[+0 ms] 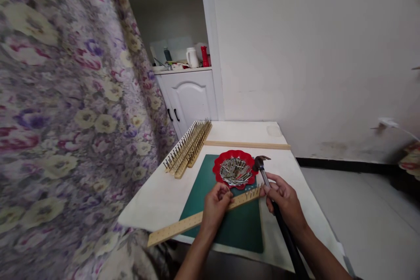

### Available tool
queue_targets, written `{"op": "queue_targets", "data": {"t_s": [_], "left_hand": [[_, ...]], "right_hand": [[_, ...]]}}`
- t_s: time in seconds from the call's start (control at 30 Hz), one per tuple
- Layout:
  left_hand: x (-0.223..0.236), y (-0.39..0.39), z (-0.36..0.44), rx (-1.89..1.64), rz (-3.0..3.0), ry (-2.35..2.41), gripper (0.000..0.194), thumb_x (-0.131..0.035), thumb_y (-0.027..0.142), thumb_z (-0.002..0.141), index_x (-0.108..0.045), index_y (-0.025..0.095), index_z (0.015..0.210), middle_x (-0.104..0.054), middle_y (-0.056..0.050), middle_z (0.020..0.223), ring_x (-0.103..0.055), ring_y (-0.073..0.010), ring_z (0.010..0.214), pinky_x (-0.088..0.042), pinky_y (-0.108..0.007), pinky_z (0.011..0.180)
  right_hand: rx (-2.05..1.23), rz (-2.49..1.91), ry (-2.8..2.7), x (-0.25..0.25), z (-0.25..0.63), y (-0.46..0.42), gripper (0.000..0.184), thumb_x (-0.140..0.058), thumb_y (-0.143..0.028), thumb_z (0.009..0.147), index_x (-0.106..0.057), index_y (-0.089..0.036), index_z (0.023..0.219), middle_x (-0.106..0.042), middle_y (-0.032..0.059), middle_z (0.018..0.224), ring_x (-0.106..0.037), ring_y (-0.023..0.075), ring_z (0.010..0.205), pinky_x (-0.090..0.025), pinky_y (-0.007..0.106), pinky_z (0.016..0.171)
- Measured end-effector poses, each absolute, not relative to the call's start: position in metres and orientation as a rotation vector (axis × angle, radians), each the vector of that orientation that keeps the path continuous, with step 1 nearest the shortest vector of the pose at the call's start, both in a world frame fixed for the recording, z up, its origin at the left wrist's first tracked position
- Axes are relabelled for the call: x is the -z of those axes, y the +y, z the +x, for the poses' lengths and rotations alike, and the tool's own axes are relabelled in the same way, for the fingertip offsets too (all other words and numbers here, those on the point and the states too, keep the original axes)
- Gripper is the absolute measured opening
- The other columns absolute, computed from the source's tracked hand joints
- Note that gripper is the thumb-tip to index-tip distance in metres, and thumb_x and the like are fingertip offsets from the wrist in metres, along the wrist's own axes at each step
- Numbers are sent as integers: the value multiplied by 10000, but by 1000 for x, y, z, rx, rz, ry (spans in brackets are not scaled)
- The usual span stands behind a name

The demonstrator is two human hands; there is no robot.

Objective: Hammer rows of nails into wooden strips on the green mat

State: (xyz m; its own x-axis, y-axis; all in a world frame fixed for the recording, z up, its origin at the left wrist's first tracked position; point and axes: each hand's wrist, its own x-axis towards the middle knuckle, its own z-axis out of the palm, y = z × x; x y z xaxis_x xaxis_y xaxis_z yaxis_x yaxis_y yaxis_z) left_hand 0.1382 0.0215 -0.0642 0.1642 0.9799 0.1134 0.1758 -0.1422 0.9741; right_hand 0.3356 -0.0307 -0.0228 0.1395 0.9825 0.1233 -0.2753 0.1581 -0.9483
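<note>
My right hand (285, 201) is wrapped round a claw hammer (285, 232), whose metal head is up beside the red dish and whose black handle runs down toward me. Over the middle of a pale wooden strip (183, 226) is my left hand (216, 206), its fingers pinched together; what they hold, if anything, is hidden. The strip lies slantwise, with rows of small marks along it. Several nails (253, 192) stand upright at its right end, close to my right fingertips. Just beyond my hands, a red scalloped dish (216, 170) holds a heap of loose nails (236, 170).
A green mat (243, 234) lies under the strip and dish on the white table (154, 203). Nail-studded strips (188, 148) are grouped at the back left. Another bare strip (249, 145) crosses the far side. A floral curtain (82, 118) hangs at left.
</note>
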Motion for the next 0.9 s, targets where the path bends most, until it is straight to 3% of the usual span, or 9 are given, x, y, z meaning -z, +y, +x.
{"op": "queue_targets", "data": {"t_s": [0.3,0.9], "left_hand": [[74,21,160,-1146,1697,1254,199,-546,319,794,-601,149,708,-547,8,686,-495,-122,647,-373,-206,601],[77,20,169,-991,2011,1465,138,-520,226,800,-642,191,745,-628,-2,797,-564,-133,729,-373,-207,637]], "right_hand": [[-1170,-944,-1010,24,334,-36,414,-633,-352,790,-522,-161,1140,-616,-13,666,-431,67,341,-293,202,369],[-1214,-976,-1031,20,325,-44,377,-622,-326,791,-528,-166,1119,-605,-26,631,-422,62,322,-301,187,332]]}}
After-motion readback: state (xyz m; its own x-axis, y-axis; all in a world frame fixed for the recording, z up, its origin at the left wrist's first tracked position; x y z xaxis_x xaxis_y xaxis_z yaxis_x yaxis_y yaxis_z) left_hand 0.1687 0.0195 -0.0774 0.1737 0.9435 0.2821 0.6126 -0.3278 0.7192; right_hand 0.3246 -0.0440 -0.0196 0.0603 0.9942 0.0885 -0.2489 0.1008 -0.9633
